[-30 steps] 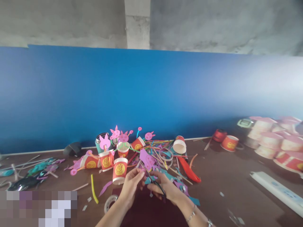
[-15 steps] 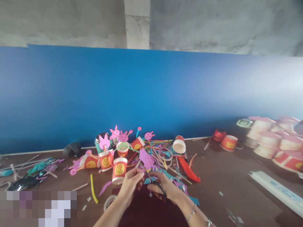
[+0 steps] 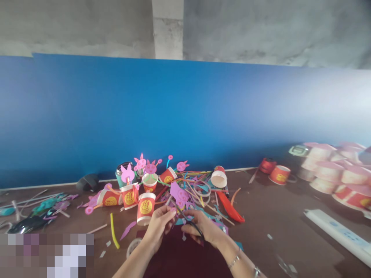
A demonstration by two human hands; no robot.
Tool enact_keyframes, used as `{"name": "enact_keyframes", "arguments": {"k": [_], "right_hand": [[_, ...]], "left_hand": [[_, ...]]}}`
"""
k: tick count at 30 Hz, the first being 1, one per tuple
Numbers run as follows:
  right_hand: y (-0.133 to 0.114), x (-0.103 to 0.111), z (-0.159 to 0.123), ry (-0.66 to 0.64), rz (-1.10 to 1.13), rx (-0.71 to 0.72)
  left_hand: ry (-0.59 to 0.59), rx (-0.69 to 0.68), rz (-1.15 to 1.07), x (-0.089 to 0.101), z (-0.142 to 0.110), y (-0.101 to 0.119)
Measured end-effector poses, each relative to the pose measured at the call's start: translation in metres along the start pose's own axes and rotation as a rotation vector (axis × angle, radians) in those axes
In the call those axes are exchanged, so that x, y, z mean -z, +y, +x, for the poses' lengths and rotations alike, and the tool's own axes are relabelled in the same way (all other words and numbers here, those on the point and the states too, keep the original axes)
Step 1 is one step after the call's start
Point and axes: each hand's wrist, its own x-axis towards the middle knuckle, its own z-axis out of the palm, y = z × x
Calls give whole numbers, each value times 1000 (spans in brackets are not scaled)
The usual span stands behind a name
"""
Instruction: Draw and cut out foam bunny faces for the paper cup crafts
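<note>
So the left hand (image 3: 159,226) has thumb and fingers pinched together, but whatever's between them is too small to tell. Right hand (image 3: 201,227) is closed around the scissors (image 3: 189,222), blades pointing toward the left fingertips. Barely any change from a moment ago, except the right forearm now covers more of the teal scrap (image 3: 239,245) under it. Purple cutout (image 3: 177,193) is just beyond both hands, red cup (image 3: 146,206) ahead-left of the left hand, tape roll (image 3: 133,247) by its wrist, power strip (image 3: 339,231) well off right of the right hand.

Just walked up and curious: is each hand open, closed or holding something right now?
Left hand: closed in a pinch; can't tell on what.
Right hand: holding scissors.
</note>
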Motion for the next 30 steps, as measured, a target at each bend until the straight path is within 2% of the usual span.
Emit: {"name": "enact_keyframes", "arguments": {"k": [5, 9, 13, 16, 20, 25, 27, 30], "right_hand": [[-2, 0, 5, 266, 126, 56], [-1, 3, 10, 359, 177, 86], [0, 3, 12, 374, 222, 102], [2, 1, 13, 375, 233, 117], [6, 1, 15, 383, 230, 136], [2, 3, 13, 349, 208, 141], [0, 4, 10, 282, 208, 131], [-1, 5, 5, 111, 210, 86]], "left_hand": [[-61, 16, 434, -2, 0, -1], [-96, -32, 677, 2, -5, 3], [43, -134, 947, 12, -4, 15], [156, -158, 1057, 11, 10, 18], [192, -144, 1046, -3, 36, 9], [252, -180, 862, -14, 56, -2], [291, -215, 740, -13, 57, -2], [351, -292, 530, -8, 52, 3]]}}
